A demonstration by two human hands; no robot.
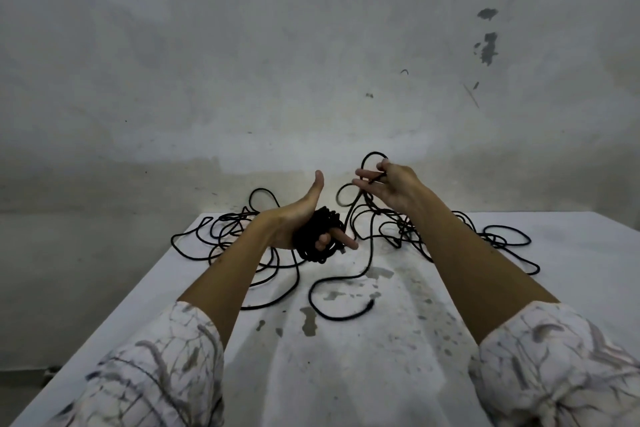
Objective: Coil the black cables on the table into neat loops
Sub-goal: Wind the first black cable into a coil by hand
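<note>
Left hand (294, 222) at centre frame serves as spool, fingers (341, 238) curled through the coil (320, 236), right hand (389, 189) pinching cable (363, 253) above the counter (571, 253), ready to wrap.

My left hand (298, 218) is up over the table (571, 253) left of centre, a wound coil (317, 236) wrapped round its fingers. My right hand (388, 187) is to the right of it, higher and farther back, pinching a loop of cable (372, 158) that runs down to the table. Loose cable (505, 236) lies on the table behind and under both forearms, spread left and right. One free cable end (370, 305) lies nearer me, between the forearms. The wall (311, 62) stands behind the table.
</note>
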